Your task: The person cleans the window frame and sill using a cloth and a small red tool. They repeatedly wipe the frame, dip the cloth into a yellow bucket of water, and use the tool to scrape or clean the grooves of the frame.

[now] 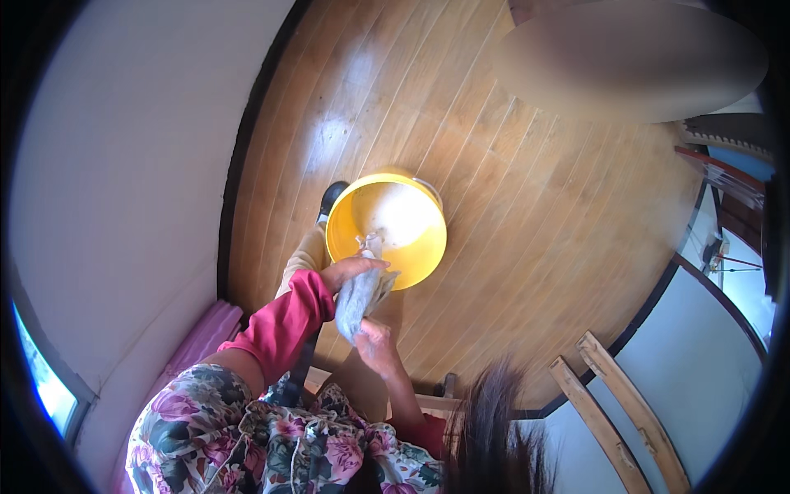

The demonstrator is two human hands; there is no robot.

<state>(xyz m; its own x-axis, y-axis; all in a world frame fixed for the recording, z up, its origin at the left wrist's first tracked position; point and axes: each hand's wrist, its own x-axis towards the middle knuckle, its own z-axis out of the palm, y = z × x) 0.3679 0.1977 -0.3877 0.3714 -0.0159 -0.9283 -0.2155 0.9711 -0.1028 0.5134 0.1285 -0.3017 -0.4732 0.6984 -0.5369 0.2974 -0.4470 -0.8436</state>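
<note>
A yellow plastic bucket with a thin handle stands on the wooden floor, with whitish, bright water or glare inside. Over its near rim, both hands grip a wet grey cloth. My left hand is closed around the cloth's upper part, beside the rim. Lower down, nearer my body, my right hand holds the other end. The cloth looks bunched and twisted, and one end hangs over the bucket's opening.
A dark shoe is just left of the bucket. A pale wall with black skirting runs along the left. Two wooden boards lean at the lower right. A blurred oval hides the upper right. A pink folded item lies by the left wall.
</note>
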